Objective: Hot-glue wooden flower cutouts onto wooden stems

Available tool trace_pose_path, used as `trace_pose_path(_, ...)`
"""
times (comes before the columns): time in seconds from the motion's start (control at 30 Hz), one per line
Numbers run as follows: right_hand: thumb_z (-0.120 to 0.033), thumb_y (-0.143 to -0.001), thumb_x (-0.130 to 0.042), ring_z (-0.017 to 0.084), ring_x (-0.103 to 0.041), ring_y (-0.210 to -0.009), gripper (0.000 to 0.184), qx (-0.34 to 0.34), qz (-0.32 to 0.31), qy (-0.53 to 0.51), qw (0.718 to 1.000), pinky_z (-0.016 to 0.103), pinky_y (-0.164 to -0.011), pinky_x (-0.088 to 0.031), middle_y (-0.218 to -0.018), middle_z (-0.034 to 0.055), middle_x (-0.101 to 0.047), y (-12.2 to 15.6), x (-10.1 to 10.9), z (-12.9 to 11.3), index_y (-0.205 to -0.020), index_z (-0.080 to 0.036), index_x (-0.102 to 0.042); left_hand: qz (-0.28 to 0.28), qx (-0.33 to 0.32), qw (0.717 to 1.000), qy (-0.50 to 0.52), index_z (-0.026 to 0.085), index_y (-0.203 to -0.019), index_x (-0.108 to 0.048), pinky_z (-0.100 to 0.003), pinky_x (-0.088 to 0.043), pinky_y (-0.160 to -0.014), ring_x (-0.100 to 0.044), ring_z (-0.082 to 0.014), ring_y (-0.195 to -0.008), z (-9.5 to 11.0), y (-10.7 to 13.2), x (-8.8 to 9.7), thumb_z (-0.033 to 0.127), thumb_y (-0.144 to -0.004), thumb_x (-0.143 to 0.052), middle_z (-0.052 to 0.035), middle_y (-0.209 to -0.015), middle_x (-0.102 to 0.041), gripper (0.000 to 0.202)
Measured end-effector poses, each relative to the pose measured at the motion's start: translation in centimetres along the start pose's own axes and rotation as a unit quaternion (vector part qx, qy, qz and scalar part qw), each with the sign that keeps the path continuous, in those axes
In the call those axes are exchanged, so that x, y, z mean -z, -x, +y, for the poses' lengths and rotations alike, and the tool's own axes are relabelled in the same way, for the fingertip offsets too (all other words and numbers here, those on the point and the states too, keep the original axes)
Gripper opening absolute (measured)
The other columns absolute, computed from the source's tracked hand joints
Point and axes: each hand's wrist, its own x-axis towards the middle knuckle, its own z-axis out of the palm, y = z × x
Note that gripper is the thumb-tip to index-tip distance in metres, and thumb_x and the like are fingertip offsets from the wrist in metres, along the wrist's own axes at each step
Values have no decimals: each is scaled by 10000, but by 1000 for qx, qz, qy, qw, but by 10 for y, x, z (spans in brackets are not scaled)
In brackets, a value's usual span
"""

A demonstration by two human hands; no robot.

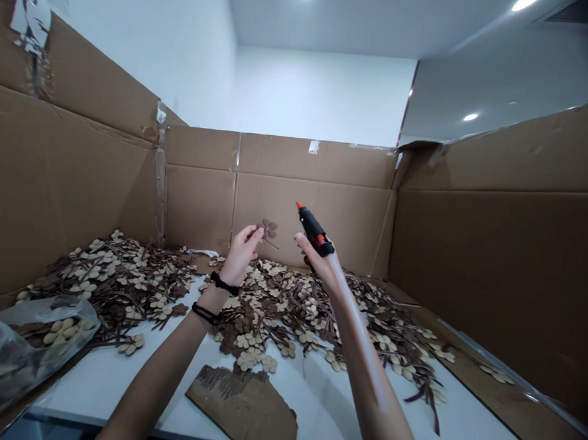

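Between the thumb and fingers of my left hand [243, 251] is a small brown flower cutout [269, 228] with rounded petals and a thin stem pointing down to the right. Two black bands circle that wrist. My right hand [320, 256] grips a black glue gun [312, 224], its orange nozzle tilted up and to the left. The nozzle and the flower are apart, both raised above the table. Below my hands spreads a heap of brown and cream flower cutouts [259, 304] with strip-like stems.
Another flower pile [121, 272] lies at the left. A clear plastic bag [32, 347] of cutouts stands at front left. A cardboard scrap [250, 410] rests at the white table's [114, 388] front edge. Tall cardboard walls [294, 213] enclose the back and both sides.
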Motion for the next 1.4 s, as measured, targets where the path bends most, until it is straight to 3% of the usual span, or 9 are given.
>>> trace_pose_path(0.2,-440,-647,-699,163,-550,-757,338,-17,-27,-96,995,283,-690,-425,-792,25,-592,0,-5,9,-822,-197,-542,-76,-2,996,-42,145,-868,-582,-169,-263,-455,-362,-63,-520,-4,8,-13,318,-846,-550,-4,-722,-579,177)
trace_pose_path(0.5,-456,-627,-704,164,-562,-740,372,2,-4,-102,995,293,-693,-440,-778,9,-580,-2,-2,13,-825,-215,-502,-103,-20,993,-53,143,-890,-573,-198,-355,-599,-486,-89,-597,-10,7,-18,258,-841,-555,-18,-748,-627,126)
trace_pose_path(0.63,-443,-646,-688,163,-554,-734,351,20,55,-86,995,295,-682,-439,-773,13,-575,-8,2,21,-826,-211,-497,-161,-66,975,-139,171,-1067,-576,-220,-391,-672,-571,-136,-687,-37,-4,-8,167,-762,-615,2,-715,-645,308)
trace_pose_path(0.73,-416,-655,-692,152,-539,-709,324,45,80,-64,994,299,-694,-434,-761,6,-569,-12,7,24,-804,-212,-489,-172,-84,953,-233,181,-977,-644,-219,-393,-645,-559,-133,-646,-69,-12,-3,82,-743,-545,10,-667,-625,273)
trace_pose_path(0.93,-424,-642,-698,169,-537,-707,334,38,27,-14,999,306,-657,-431,-766,18,-582,-14,12,28,-793,-211,-490,-235,15,964,-127,134,-774,-635,-218,-411,-546,-539,-112,-581,-103,-16,-7,166,-759,-528,-53,-785,-645,113)
trace_pose_path(1.1,-382,-682,-648,170,-543,-710,251,43,-19,-6,999,320,-697,-435,-773,25,-600,-13,10,29,-793,-199,-516,-183,23,977,-103,119,-790,-645,-193,-372,-513,-487,-84,-537,-92,-24,-5,205,-776,-553,-27,-690,-615,127)
trace_pose_path(1.2,-322,-709,-610,186,-569,-755,179,69,-99,20,993,330,-748,-439,-828,44,-636,-11,11,27,-818,-186,-568,-166,27,982,-83,106,-785,-650,-178,-348,-498,-466,-69,-530,-76,-24,-3,192,-773,-575,-19,-676,-603,115)
trace_pose_path(1.3,-250,-710,-569,198,-582,-798,205,100,-170,35,980,329,-773,-444,-906,54,-654,-10,10,26,-895,-178,-622,-154,67,986,10,106,-840,-656,-170,-337,-493,-472,-61,-542,-60,-18,-1,171,-759,-598,-10,-694,-595,120)
trace_pose_path(1.4,-198,-696,-535,188,-575,-775,278,120,-172,29,977,330,-765,-453,-937,50,-655,-10,8,24,-956,-182,-633,-157,133,966,156,99,-862,-647,-179,-389,-551,-511,-68,-584,-47,-14,0,121,-734,-628,-14,-706,-597,131)
